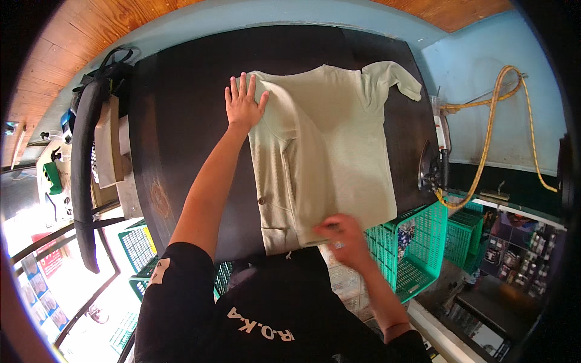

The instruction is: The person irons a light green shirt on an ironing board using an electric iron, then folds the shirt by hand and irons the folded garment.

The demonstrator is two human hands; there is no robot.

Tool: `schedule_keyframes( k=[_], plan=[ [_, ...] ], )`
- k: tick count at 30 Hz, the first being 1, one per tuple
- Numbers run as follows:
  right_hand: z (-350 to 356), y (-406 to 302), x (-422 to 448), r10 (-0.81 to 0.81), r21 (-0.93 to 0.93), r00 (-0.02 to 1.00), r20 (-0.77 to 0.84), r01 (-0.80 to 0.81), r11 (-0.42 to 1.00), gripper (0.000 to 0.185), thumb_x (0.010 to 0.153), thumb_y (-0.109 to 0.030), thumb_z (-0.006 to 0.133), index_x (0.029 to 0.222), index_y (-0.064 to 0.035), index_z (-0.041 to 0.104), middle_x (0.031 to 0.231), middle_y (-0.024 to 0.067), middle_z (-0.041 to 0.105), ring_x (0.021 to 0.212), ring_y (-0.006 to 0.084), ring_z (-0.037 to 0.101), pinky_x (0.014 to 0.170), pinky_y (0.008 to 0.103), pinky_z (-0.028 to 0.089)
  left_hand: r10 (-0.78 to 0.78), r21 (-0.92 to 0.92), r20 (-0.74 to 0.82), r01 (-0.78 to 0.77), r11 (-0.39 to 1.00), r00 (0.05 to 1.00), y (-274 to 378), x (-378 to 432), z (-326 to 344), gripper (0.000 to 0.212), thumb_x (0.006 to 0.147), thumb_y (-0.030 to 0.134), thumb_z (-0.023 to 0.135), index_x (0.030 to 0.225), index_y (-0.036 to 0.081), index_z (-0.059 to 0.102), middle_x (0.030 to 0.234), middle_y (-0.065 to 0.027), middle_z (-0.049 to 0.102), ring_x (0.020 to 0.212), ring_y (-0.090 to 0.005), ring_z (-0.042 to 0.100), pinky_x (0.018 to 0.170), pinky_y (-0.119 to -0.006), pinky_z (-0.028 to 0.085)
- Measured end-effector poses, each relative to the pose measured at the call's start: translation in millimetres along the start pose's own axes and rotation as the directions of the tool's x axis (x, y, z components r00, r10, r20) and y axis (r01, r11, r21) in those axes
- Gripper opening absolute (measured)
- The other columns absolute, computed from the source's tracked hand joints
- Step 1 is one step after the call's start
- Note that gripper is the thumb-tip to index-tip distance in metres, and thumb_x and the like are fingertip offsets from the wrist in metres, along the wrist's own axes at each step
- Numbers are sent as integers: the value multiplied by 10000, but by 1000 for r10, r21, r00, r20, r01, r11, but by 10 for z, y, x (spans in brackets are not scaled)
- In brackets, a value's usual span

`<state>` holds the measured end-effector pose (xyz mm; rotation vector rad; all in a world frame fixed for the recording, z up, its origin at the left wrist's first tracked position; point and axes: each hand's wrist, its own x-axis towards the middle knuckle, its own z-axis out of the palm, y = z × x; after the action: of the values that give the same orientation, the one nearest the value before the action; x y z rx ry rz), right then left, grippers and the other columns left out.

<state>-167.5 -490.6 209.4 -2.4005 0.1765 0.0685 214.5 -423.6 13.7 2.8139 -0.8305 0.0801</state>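
Observation:
A light beige-green buttoned knit garment (354, 149) lies on a dark padded pressing table (190, 90). One sleeve sticks out at the upper right, bent; the left side is partly folded over, with a ribbed panel and a button showing. My left hand (245, 104) presses flat on the garment's upper left corner, fingers spread. Blurred by motion, my right hand (342, 238) is at the lower hem near my body; its fingertips meet or nearly meet the cloth, and whether they pinch it I cannot tell. An iron (428, 168) stands at the table's right edge.
A yellow cord (492, 122) loops from the iron to the right wall. Green plastic crates (420, 254) stand below the table at right, others (138, 247) at lower left. A long black padded sleeve board (86, 172) stands on the left. Wooden boards (109, 140) sit beside it.

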Motion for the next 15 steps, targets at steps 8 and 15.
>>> schedule_keyframes(
  k=[8, 15],
  plan=[
    [1317, 113, -400, 41, -105, 987, -158, -58, 993, 390, 709, -41, 712, 1082, -145, 661, 1125, 79, 569, 1104, 311, 554, 928, 443, 448, 16, 120, 99, -28, 992, 995, -81, 17, -75, 762, 882, 259, 514, 1550, 211, 150, 1614, -60, 128, 1483, -339, 84, 1185, -491, 132],
    [1434, 103, -449, 23, -132, 985, -171, -46, 990, 399, 738, -83, 693, 1129, -73, 618, 1199, 145, 521, 1177, 357, 505, 969, 482, 424, -1, -200, -161, -31, 979, 987, -244, 58, -90, 613, 933, 259, 441, 1513, 155, 272, 1574, -121, 233, 1460, -368, 160, 1160, -519, 195]
  ],
)
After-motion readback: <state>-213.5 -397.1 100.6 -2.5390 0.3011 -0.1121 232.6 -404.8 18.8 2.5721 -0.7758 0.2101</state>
